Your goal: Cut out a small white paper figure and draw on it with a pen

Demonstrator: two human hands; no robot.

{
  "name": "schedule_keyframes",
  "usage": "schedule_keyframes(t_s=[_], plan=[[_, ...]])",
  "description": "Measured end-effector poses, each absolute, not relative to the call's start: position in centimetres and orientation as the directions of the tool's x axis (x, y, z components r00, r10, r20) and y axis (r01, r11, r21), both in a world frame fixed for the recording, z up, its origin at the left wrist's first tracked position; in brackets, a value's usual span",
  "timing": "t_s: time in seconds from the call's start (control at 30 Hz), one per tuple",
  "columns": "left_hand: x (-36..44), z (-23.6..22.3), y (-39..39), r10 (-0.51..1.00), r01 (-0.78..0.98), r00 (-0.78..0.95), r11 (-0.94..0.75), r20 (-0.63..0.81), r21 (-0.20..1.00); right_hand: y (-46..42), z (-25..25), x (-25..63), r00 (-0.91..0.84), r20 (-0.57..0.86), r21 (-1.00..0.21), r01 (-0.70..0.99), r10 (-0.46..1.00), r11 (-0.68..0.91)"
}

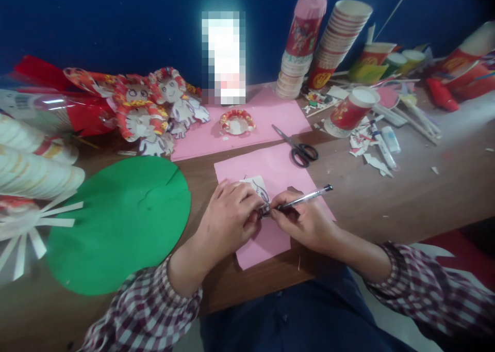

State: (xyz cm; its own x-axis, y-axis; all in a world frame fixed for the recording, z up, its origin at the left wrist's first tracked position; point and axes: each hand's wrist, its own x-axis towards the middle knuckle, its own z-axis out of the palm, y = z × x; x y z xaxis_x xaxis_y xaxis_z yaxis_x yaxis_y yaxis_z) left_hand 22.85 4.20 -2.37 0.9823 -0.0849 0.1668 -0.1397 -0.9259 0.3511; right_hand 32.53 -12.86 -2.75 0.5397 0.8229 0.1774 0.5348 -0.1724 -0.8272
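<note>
My right hand (303, 220) grips a silver pen (309, 197) with its tip down on a small white paper cutout (257, 187) that bears a dark drawn outline. My left hand (230, 215) is curled, its fingers pressing on that cutout and holding it still. The cutout lies on a pink paper sheet (270, 169) near the table's front edge. Both hands meet at the pen tip.
A green paper circle (119, 220) lies at the left. Black-handled scissors (299, 148) rest beyond the pink sheet. Cartoon cutouts (154, 109), stacked paper cups (336, 37), a red cup (351, 109), glue sticks and paper scraps crowd the back and right. White cups with cut strips (27, 187) sit far left.
</note>
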Motion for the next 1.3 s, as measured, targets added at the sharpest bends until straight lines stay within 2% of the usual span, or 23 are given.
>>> schedule_keyframes(t_s=[0.37,0.6,1.3], plan=[[22.80,-2.32,4.24,-0.086,-0.141,0.983,-0.924,0.165,0.355,-12.76,-2.08,32.48,0.565,0.151,-0.820,0.531,0.811,-0.217],[22.80,-2.32,4.19,-0.087,-0.146,0.980,-0.924,0.177,0.355,-12.87,-2.48,32.48,0.539,0.173,-0.834,0.526,0.824,-0.169],[22.85,-2.35,4.30,-0.093,-0.149,0.981,-0.922,0.168,0.357,-12.80,-2.22,32.50,0.546,0.151,-0.837,0.514,0.824,-0.187]])
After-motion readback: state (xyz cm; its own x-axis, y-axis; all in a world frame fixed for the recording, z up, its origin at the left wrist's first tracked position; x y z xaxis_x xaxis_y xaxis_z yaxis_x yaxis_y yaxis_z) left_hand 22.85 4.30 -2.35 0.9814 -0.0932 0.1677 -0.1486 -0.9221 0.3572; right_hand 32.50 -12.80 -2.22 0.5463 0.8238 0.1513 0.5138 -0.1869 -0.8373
